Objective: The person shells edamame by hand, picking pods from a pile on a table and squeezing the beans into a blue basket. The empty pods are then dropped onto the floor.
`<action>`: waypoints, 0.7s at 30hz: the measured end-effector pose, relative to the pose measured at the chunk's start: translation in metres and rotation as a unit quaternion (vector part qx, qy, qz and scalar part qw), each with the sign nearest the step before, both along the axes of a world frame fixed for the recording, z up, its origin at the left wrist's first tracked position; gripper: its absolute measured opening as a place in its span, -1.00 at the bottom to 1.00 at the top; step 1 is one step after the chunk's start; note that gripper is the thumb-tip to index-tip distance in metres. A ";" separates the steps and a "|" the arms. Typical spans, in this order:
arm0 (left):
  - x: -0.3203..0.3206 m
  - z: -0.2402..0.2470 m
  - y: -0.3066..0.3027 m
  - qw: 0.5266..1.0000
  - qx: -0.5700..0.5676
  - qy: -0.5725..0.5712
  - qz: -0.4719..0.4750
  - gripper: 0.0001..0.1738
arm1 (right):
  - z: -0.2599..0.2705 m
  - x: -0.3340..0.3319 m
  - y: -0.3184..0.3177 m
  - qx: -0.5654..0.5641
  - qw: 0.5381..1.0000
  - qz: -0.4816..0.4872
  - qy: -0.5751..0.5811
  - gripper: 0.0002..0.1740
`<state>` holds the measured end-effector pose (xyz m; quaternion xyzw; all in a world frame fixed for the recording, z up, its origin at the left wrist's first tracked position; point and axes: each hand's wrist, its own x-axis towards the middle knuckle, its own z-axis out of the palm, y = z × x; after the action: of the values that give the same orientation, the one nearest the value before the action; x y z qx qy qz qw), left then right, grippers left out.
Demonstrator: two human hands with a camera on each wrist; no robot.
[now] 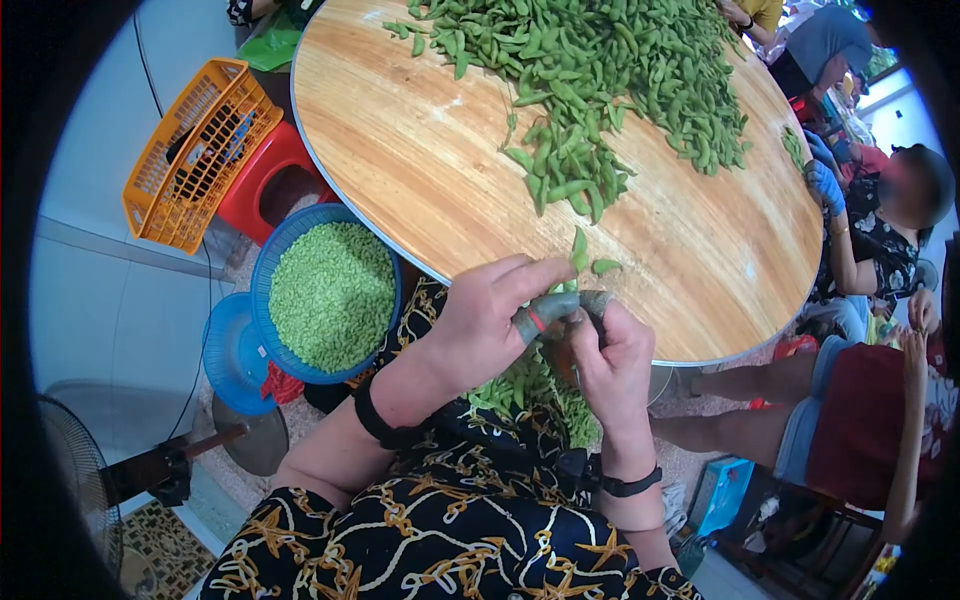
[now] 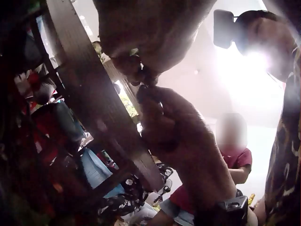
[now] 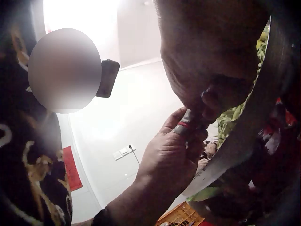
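My left hand (image 1: 480,318) and right hand (image 1: 618,365) meet at the near edge of the round wooden table (image 1: 420,150). Grey covers sit on the left thumb and a right fingertip; the left one (image 1: 540,318) has a red band. Between the fingertips both hands pinch a green edamame pod (image 1: 565,287), mostly hidden by the fingers. Another pod (image 1: 579,245) stands out by the left index fingertip, and a loose pod (image 1: 606,266) lies just beyond. Both wrist views show the fingertips together in shadow, the left hand (image 3: 162,155) facing the right.
A big heap of edamame pods (image 1: 600,70) covers the table's far side. To the left, a blue basket (image 1: 262,300) holds shelled beans, near a red stool (image 1: 240,195), an orange crate (image 1: 150,205) and a fan (image 1: 75,480). More green pods or shells (image 1: 515,385) lie below my hands. People sit at right.
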<state>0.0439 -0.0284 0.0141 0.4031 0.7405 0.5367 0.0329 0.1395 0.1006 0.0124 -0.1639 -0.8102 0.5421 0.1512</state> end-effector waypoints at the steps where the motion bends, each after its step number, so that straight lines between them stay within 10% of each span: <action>1: 0.000 -0.001 0.000 1.000 0.001 0.001 0.001 -0.62 | 0.001 -0.001 0.000 0.001 1.000 0.001 0.001 -0.95; 13: -0.021 -0.005 0.003 0.981 -0.011 -0.158 -0.112 -0.71 | -0.001 -0.002 0.001 0.126 0.991 0.004 0.051 -0.91; 19: -0.034 -0.004 -0.003 0.863 0.024 -0.409 -0.294 -0.79 | -0.005 0.007 0.011 0.101 0.988 0.099 0.062 -0.94; 21: -0.032 -0.008 -0.001 0.828 0.055 -0.461 -0.315 -0.82 | -0.005 0.010 0.012 -0.080 0.986 0.137 0.040 -0.91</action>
<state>0.0124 -0.0297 0.0056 0.3208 0.4413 0.6607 0.5155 0.1497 0.1124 0.0070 -0.0408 -0.7721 0.6271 0.0942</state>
